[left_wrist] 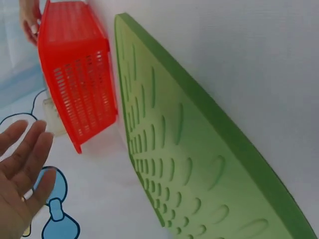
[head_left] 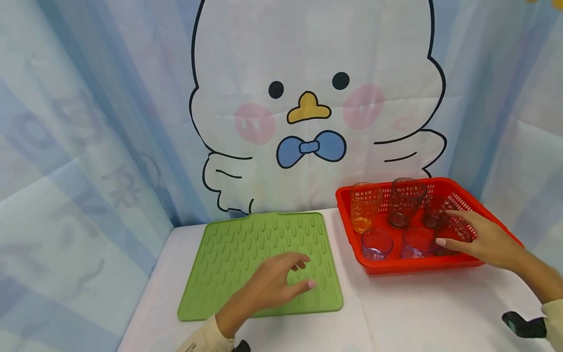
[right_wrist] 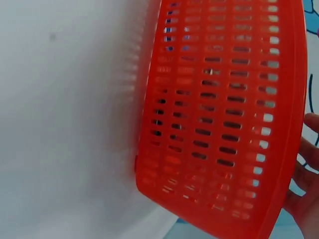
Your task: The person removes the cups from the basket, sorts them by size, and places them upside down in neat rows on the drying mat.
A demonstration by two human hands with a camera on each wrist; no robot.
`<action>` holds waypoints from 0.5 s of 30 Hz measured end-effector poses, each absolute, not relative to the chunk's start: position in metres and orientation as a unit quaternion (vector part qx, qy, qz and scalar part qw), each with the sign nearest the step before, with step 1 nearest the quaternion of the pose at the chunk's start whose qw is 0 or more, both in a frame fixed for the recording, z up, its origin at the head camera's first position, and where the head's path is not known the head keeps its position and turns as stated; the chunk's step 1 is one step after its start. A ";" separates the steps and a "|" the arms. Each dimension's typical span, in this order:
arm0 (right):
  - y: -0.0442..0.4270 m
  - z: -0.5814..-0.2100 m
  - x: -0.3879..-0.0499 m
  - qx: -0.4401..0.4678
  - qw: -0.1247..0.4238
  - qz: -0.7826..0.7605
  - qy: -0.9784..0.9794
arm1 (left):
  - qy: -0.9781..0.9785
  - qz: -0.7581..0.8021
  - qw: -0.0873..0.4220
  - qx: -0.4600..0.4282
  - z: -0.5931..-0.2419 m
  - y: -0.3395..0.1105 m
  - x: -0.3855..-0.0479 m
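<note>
Over the right end of the red basket (head_left: 422, 266), my right hand (head_left: 488, 242) has its thumb and fingers apart around the upper part of a dark glass (head_left: 455, 230); contact with it cannot be told. In the right wrist view the fingers (right_wrist: 309, 154) show beyond the basket's rim (right_wrist: 294, 124). Other glasses stand in the basket: an amber one (head_left: 364, 210), dark ones (head_left: 404, 200) and two low purplish ones (head_left: 377, 244). Above the green mat (head_left: 264, 244) my left hand (head_left: 274, 281) is empty, its fingers relaxed; the left wrist view shows the same hand (left_wrist: 22, 179) with fingers spread.
The green mat lies left of the basket on a white-covered table (head_left: 369, 313). Behind the table hangs a curtain (head_left: 308, 186) with a large cartoon bird, and more curtain (head_left: 79, 195) runs along the left side.
</note>
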State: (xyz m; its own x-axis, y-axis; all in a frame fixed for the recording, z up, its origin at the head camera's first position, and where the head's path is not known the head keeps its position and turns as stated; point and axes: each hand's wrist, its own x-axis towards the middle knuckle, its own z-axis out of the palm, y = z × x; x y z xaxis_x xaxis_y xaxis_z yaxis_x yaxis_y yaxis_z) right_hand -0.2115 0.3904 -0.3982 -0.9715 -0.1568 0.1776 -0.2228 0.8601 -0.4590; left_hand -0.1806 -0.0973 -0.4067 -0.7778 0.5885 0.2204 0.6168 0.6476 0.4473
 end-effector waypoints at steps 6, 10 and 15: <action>0.401 -0.402 -0.221 0.087 0.057 0.229 -0.968 | -0.900 -0.281 -0.021 -0.332 -0.401 -0.087 -0.188; 0.406 -0.403 -0.227 0.076 0.021 0.221 -0.972 | -0.896 -0.284 -0.025 -0.341 -0.397 -0.077 -0.194; 0.415 -0.405 -0.232 0.075 -0.009 0.218 -0.973 | -0.887 -0.292 -0.021 -0.358 -0.390 -0.063 -0.201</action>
